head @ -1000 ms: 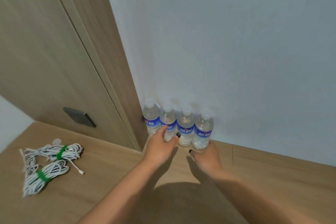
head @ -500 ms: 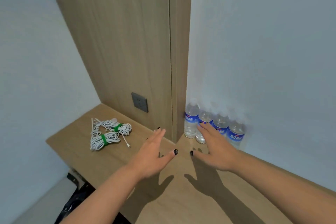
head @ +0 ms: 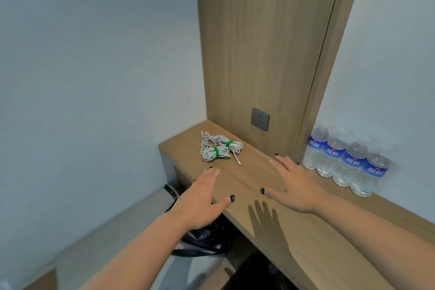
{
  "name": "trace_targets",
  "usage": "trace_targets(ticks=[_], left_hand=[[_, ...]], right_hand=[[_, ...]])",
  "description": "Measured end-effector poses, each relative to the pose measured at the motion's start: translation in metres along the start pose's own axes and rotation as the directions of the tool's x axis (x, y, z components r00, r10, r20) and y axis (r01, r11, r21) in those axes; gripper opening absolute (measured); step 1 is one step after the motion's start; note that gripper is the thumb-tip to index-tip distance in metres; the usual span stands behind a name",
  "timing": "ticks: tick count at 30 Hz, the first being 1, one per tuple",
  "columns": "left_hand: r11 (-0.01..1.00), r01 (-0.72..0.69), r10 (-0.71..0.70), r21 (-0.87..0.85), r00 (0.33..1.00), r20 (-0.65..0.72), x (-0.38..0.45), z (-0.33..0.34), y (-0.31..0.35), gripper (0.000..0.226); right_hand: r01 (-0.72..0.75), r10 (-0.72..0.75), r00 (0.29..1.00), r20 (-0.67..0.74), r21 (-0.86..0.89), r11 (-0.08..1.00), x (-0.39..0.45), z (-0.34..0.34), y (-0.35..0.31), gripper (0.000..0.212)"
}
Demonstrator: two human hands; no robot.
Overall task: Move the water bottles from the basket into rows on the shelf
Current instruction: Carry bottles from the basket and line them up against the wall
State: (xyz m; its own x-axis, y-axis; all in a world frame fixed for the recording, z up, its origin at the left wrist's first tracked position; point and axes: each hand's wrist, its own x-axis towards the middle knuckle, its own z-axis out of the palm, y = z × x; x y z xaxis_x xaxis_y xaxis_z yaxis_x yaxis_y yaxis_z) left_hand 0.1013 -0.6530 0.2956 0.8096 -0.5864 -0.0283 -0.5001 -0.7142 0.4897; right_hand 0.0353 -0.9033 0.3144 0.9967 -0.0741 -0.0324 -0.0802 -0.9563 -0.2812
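Several clear water bottles with blue labels stand upright in one row against the white wall, at the back right of the wooden shelf. My right hand hovers over the shelf just left of the row, fingers spread, holding nothing. My left hand hangs open over the shelf's front edge, also with nothing in it. No basket can be made out; only a black bag shows below the shelf.
Two coils of white cable tied with green straps lie at the shelf's left end. A grey wall socket sits in the wooden panel behind them. White walls close in on the left and the right.
Both hands have come off the bottles and drawn back to the left, opening wide. The view has swung left, so the bottle row now sits at the right.
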Motion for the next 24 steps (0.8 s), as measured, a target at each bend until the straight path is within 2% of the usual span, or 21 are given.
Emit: trace_targets(ticks=[6,13,24], left_hand=[[0.994,0.113,-0.114,-0.011,0.992,-0.05,-0.076,-0.028,-0.046,0.083],[0.962,0.271,-0.274,-0.043,0.953,-0.129,-0.139,-0.043,-0.089,0.08],[0.827,0.544,-0.563,-0.143,0.795,-0.229,-0.201,-0.046,-0.124,0.08]], right_hand=[[0.134,-0.136,0.988,0.078,0.023,0.991,-0.005,0.021,-0.088,0.087],[0.308,-0.313,0.933,0.176,0.055,0.95,0.011,0.048,-0.158,0.088],[0.508,-0.517,0.793,0.322,0.12,0.853,0.05,0.085,-0.237,0.087]])
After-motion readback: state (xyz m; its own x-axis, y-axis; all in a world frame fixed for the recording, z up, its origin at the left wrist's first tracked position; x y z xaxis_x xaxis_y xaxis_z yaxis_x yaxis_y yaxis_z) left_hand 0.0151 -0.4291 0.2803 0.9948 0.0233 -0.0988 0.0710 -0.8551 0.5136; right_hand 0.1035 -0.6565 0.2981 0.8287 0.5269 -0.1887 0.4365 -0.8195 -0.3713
